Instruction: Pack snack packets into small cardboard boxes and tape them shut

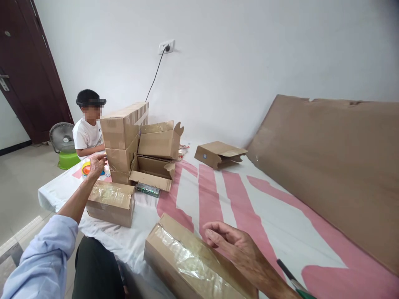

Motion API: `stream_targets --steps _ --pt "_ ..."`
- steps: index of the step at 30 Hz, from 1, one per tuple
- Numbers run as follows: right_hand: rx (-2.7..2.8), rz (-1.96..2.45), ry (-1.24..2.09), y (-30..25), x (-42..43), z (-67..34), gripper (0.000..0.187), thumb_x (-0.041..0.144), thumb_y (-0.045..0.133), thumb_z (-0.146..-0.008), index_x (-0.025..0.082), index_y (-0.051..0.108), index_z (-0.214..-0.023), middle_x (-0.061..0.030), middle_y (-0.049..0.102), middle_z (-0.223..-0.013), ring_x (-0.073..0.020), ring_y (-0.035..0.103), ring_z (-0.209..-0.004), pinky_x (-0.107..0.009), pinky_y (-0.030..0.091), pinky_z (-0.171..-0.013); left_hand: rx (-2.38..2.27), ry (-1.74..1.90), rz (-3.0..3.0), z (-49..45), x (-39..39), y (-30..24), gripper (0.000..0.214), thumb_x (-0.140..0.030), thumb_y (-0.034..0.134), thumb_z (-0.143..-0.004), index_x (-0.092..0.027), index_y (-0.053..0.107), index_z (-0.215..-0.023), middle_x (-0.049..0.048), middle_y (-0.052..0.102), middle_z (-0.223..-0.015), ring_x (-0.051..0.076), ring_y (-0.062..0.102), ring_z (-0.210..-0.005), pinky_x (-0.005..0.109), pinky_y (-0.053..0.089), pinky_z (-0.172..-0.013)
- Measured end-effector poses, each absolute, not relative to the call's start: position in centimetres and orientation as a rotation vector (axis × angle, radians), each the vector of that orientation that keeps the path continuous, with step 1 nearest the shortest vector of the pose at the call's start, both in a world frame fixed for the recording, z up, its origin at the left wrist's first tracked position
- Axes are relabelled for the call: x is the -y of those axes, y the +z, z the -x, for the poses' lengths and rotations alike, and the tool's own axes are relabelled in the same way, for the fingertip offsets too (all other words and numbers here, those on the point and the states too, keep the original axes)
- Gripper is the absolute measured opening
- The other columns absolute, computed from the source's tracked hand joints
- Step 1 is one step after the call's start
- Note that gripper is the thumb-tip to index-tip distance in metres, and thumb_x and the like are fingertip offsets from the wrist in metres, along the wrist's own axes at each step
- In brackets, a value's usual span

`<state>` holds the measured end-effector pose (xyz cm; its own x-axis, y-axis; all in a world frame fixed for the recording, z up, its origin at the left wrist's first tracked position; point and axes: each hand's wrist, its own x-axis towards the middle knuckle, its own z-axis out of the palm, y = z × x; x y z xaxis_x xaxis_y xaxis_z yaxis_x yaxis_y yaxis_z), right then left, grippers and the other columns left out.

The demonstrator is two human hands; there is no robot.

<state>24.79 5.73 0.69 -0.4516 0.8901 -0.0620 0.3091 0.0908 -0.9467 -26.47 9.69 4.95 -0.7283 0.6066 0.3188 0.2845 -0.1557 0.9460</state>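
Note:
My left hand [97, 166] reaches out at the left, its fingers drawn together beside a tall stack of cardboard boxes [116, 133]. What those fingers hold, if anything, is hidden. Near them lies a yellow and orange tape roll [85, 168]. Below my left forearm sits a closed, taped box [110, 202]. My right hand [229, 243] hovers over or rests at the side of a larger box [187, 257] sealed with shiny clear tape. Its fingers are loosely curved and apart, with nothing visible in them.
Opened boxes [157, 141] lean against the stack, with a small green packet [147, 189] in front. Another open carton [220, 153] lies farther back. A large cardboard sheet [336, 166] leans at right. A green-handled tool [294, 277] lies by my right forearm. A person [89, 133] sits beyond the stack.

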Motion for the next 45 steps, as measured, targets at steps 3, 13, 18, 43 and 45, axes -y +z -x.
stream_targets --steps 3,13,18,43,45 --pt "1.827 1.189 1.355 0.5 -5.7 -24.8 0.041 0.064 0.071 -0.074 0.023 0.067 -0.076 -0.0035 0.067 -0.072 -0.0219 0.064 -0.071 -0.032 0.054 -0.068 -1.852 1.986 -1.013 26.5 -9.8 4.8 0.023 -0.033 0.079 -0.059 -0.016 0.082 -0.074 0.0082 0.081 -0.078 0.024 0.076 -0.082 0.027 0.054 -0.067" --pt "1.815 1.196 1.304 -0.2 -5.9 -24.7 0.044 0.066 0.072 -0.073 0.022 0.070 -0.078 -0.0037 0.068 -0.071 -0.0222 0.066 -0.071 -0.033 0.056 -0.070 -1.730 2.009 -0.903 26.8 -9.1 4.7 0.030 -0.030 0.092 -0.049 -0.015 0.080 -0.073 0.0074 0.079 -0.072 0.019 0.070 -0.070 0.028 0.055 -0.065" --pt "1.805 1.209 1.287 -0.7 -5.9 -24.8 0.044 0.066 0.072 -0.073 0.023 0.070 -0.078 -0.0045 0.071 -0.072 -0.0231 0.068 -0.071 -0.034 0.058 -0.070 -1.586 2.040 -0.792 26.3 -8.1 5.4 0.021 -0.021 0.086 -0.054 -0.015 0.074 -0.070 0.0074 0.077 -0.072 0.019 0.072 -0.072 0.025 0.055 -0.063" --pt "1.808 0.475 1.334 6.2 -6.0 -10.8 0.022 0.041 0.075 -0.086 0.020 0.072 -0.081 0.0001 0.068 -0.073 -0.0139 0.059 -0.066 -0.028 0.049 -0.062 -1.062 1.400 -1.339 7.9 1.5 8.7 0.026 -0.040 0.097 -0.071 -0.020 0.087 -0.084 0.0082 0.079 -0.092 0.019 0.070 -0.080 0.029 0.058 -0.073" --pt "1.819 0.487 1.263 6.1 -5.8 -10.9 0.018 0.036 0.072 -0.087 0.021 0.071 -0.078 0.0007 0.067 -0.072 -0.0136 0.057 -0.065 -0.027 0.048 -0.061 -1.088 1.429 -1.418 8.0 1.5 8.4 0.025 -0.042 0.097 -0.072 -0.021 0.088 -0.084 0.0083 0.079 -0.093 0.020 0.069 -0.081 0.030 0.057 -0.073"
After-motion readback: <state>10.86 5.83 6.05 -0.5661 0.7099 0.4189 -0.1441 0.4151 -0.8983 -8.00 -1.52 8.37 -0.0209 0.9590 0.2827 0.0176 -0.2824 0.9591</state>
